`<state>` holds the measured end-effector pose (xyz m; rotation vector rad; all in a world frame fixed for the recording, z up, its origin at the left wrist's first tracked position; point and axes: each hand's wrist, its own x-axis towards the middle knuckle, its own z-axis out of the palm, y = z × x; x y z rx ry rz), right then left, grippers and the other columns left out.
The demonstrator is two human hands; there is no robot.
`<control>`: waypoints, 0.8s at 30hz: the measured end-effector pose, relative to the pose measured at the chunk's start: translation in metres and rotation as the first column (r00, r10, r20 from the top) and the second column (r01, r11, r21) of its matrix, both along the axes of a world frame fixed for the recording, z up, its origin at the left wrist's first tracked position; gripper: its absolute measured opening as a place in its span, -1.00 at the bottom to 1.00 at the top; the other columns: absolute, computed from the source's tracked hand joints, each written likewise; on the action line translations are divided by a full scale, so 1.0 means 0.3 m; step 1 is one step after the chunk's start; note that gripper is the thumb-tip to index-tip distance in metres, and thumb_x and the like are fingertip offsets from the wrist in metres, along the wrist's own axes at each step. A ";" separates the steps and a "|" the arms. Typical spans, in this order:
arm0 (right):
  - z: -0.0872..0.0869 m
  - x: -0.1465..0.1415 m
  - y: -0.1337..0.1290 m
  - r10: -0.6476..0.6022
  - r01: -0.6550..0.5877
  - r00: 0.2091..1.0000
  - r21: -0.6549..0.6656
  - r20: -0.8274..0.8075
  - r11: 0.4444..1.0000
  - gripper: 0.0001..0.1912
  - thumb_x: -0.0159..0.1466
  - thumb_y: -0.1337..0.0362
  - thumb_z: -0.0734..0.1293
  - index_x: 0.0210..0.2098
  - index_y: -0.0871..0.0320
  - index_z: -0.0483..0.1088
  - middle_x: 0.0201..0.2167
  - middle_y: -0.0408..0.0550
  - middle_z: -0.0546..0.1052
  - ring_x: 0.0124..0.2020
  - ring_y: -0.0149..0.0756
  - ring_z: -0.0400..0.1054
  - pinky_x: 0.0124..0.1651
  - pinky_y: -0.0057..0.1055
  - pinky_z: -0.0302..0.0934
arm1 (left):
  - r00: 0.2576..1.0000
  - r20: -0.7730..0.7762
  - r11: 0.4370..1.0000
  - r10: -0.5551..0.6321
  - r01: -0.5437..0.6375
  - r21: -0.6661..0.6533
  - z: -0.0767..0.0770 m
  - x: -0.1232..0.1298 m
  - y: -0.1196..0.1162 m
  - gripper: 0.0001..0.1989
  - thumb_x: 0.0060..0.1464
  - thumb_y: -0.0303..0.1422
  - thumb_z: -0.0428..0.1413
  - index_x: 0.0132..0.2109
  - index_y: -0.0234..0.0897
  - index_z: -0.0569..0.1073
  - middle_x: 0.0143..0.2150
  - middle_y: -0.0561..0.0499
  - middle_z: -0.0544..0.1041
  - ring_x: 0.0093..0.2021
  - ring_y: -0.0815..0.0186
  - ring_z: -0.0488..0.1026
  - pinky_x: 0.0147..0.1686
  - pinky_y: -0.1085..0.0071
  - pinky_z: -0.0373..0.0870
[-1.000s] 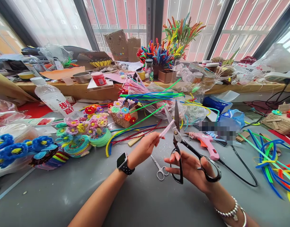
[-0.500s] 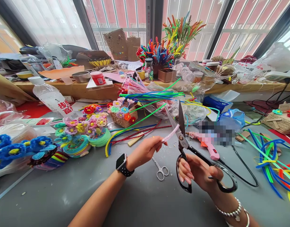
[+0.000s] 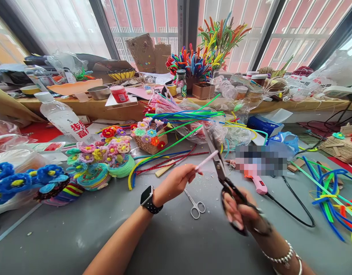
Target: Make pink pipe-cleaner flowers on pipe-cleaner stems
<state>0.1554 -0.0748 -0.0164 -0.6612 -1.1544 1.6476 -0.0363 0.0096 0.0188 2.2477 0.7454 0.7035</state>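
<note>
Scissors [image 3: 221,169] have closed up, clasped in right grip [image 3: 239,210]; left grip [image 3: 180,179] pinches pink strip [image 3: 206,160] at near end, best hold for something likely light, soft, bendy.

Left side's got a clear plastic bottle [image 3: 59,117] with red lettering, some fuzzy blue flowers [image 3: 21,178] with yellow centers, and a little woven basket [image 3: 143,144] packed with more blooms [image 3: 150,133]. Up on the ledge [image 3: 92,109] there's 1 red tub [image 3: 119,94] near a metal bowl [image 3: 99,93], plus a glass jar [image 3: 180,84] just beside a brown box [image 3: 203,91]. Over right, a pink glue gun [image 3: 259,185] lies on the grey table [image 3: 164,244].
</note>
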 end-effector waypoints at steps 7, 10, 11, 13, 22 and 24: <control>0.005 0.023 0.028 -0.173 0.171 0.982 0.036 0.069 0.985 -0.63 0.09 0.07 0.24 -0.70 0.15 0.13 -0.84 -0.29 0.15 -0.83 -0.55 0.03 -0.56 -0.44 0.18 | 0.995 -0.084 0.998 0.046 -0.042 0.056 -0.006 -0.012 0.021 -0.75 0.13 -0.43 -0.23 -0.26 -0.32 0.34 -0.51 0.07 0.27 -0.50 0.43 0.18 -0.43 0.53 0.14; 0.024 0.054 0.032 -0.227 0.209 0.950 0.103 0.216 0.972 -0.66 0.10 0.11 0.25 -0.68 0.16 0.17 -0.80 -0.24 0.22 -0.78 -0.50 0.11 -0.53 -0.41 0.19 | 0.988 -0.134 0.996 0.076 -0.070 0.052 0.015 -0.044 0.046 -0.72 0.13 -0.34 -0.21 -0.34 -0.33 0.35 -0.51 0.06 0.29 -0.50 0.41 0.19 -0.44 0.52 0.14; 0.029 0.063 0.032 -0.242 0.214 0.931 0.126 0.273 0.969 -0.67 0.10 0.11 0.25 -0.67 0.16 0.18 -0.78 -0.22 0.25 -0.75 -0.48 0.14 -0.53 -0.41 0.18 | 0.986 -0.149 0.997 0.077 -0.073 0.034 0.025 -0.060 0.055 -0.67 0.13 -0.30 -0.23 -0.38 -0.33 0.36 -0.53 0.06 0.29 -0.51 0.42 0.18 -0.46 0.52 0.14; 0.037 0.074 0.033 -0.263 0.217 0.893 0.163 0.364 0.962 -0.66 0.10 0.08 0.24 -0.66 0.17 0.21 -0.75 -0.18 0.27 -0.72 -0.46 0.16 -0.58 -0.42 0.14 | 0.976 -0.202 0.997 0.077 -0.079 -0.002 0.042 -0.098 0.074 -0.55 0.14 -0.24 -0.29 -0.46 -0.31 0.40 -0.58 0.07 0.27 -0.55 0.43 0.17 -0.50 0.53 0.11; 0.080 0.077 0.020 -0.289 0.222 0.615 0.191 0.734 0.956 -0.71 0.07 0.10 0.24 -0.63 0.15 0.16 -0.73 -0.21 0.25 -0.68 -0.47 0.13 -0.61 -0.49 0.06 | 0.753 -0.658 0.989 0.012 -0.106 -0.104 0.045 -0.211 0.117 -0.64 -0.03 -0.20 -0.07 -0.59 -0.33 0.42 -0.66 0.08 0.35 -0.62 0.44 0.23 -0.60 0.54 0.07; 0.085 0.086 0.015 -0.307 0.164 0.479 0.259 0.823 0.952 -0.69 0.07 0.10 0.24 -0.65 0.15 0.14 -0.72 -0.22 0.22 -0.66 -0.47 0.11 -0.59 -0.50 0.03 | 0.749 -0.648 0.989 0.140 -0.133 0.060 0.044 -0.204 0.117 -0.68 -0.04 -0.20 -0.05 -0.55 -0.31 0.43 -0.56 0.06 0.42 -0.55 0.41 0.28 -0.54 0.53 0.10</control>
